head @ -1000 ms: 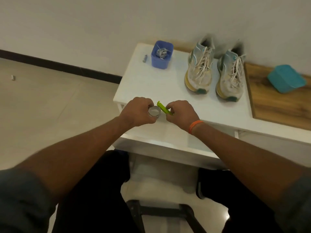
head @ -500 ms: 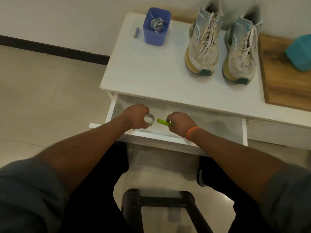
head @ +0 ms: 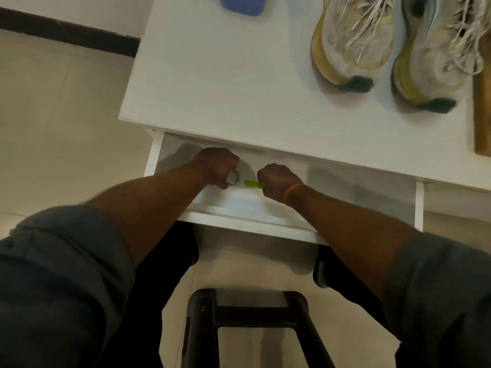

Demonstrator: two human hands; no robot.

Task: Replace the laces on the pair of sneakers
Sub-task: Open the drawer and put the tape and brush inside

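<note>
Both hands are down inside the open drawer (head: 345, 187) of the white desk (head: 225, 83), and each grip is closed round a small item. Curled fingers of the left hand (head: 216, 167) hold a small silvery ring-shaped thing (head: 233, 177), perhaps a roll of tape; what it is cannot be told for sure. Just beside it, the right hand (head: 279, 181), with an orange band (head: 292, 191) at the wrist, pinches a bright green stick-like tool (head: 253, 184) that points toward the left hand. Up on the desk top, well apart from the hands, stand the two worn sneakers (head: 353, 46) side by side, toes toward the person, their pale laces (head: 364, 30) threaded and hanging loose. A blue container (head: 241, 5) sits at the far edge, partly cut off. A wooden board (head: 482, 107) lies just right of the shoes. A dark stool (head: 247, 314) shows between the person's legs.
</note>
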